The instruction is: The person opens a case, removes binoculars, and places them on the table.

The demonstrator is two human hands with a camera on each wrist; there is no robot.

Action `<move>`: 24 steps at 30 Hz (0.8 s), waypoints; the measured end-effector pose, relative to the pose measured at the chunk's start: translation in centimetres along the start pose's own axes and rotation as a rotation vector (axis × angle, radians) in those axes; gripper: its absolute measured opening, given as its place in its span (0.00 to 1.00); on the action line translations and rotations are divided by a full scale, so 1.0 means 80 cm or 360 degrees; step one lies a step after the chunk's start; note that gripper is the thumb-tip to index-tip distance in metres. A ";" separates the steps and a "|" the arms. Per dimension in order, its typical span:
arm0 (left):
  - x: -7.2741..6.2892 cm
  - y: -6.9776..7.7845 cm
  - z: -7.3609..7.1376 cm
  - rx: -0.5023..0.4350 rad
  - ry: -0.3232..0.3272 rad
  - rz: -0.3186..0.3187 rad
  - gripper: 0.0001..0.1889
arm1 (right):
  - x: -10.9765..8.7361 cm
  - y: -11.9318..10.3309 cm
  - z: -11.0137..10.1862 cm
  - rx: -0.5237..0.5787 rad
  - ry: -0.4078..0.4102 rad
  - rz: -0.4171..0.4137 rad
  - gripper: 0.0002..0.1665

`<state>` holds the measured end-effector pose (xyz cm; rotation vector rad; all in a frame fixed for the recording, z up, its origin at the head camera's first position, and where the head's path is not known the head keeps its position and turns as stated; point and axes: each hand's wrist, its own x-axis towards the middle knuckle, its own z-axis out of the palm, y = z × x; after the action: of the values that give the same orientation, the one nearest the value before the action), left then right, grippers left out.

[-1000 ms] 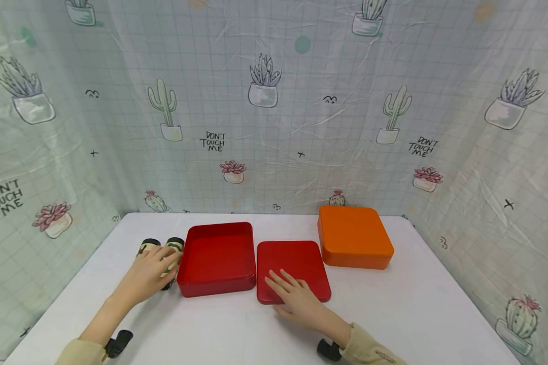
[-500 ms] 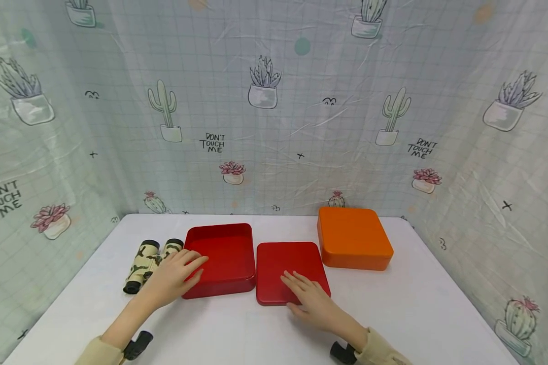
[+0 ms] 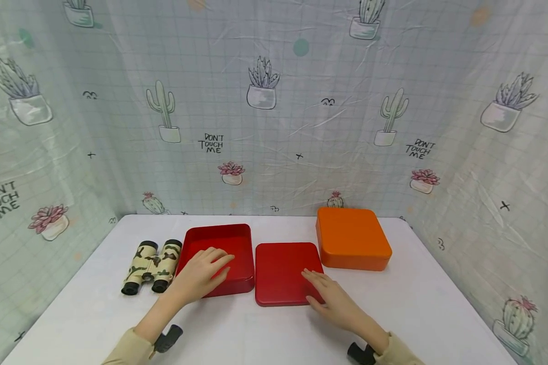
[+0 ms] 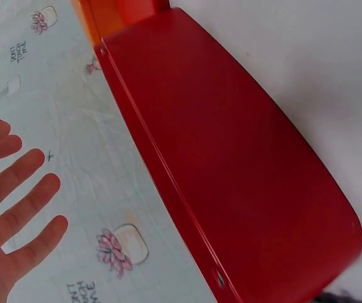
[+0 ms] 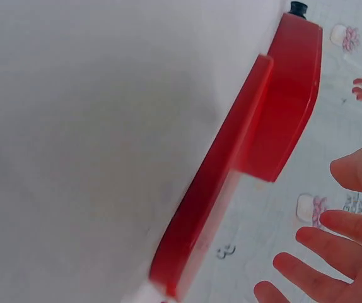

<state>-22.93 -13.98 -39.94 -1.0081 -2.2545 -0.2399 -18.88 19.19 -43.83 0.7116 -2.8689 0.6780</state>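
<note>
Over the open red box (image 3: 230, 235) my left hand (image 3: 202, 274) hovers with loosely bent, spread fingers, holding nothing; the left wrist view shows its fingers (image 4: 26, 202) apart from the box wall (image 4: 231, 145). My right hand (image 3: 333, 299) is above the right edge of the flat red lid (image 3: 280, 274), fingers extended. In the right wrist view those fingers (image 5: 332, 249) stand apart from the lid (image 5: 212, 189). Camouflage binoculars (image 3: 141, 266) lie on the table left of the box.
An orange box (image 3: 353, 235) stands at the back right, close to the lid's far corner. All of it rests on a white table (image 3: 255, 339). A cactus-print curtain (image 3: 274, 126) encloses the back and sides.
My left hand has let go of the binoculars and moved right, over the red box. My right hand has slid right across the lid toward its right edge. The binoculars are now uncovered.
</note>
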 end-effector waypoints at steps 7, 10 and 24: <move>0.012 0.014 0.009 -0.0072 -0.0048 -0.0040 0.19 | -0.005 0.015 -0.006 -0.0055 0.0141 0.0022 0.34; 0.015 0.017 0.011 -0.0140 -0.0073 -0.0089 0.19 | -0.006 0.021 -0.009 -0.0087 0.0182 0.0029 0.33; 0.035 0.053 0.037 -0.0557 -0.0265 -0.0372 0.17 | -0.010 0.048 -0.026 0.0106 0.0315 0.0160 0.30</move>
<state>-22.73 -8.19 -40.83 -0.9634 -2.5405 -0.6949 -19.95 23.47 -43.63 0.4805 -2.7256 0.8116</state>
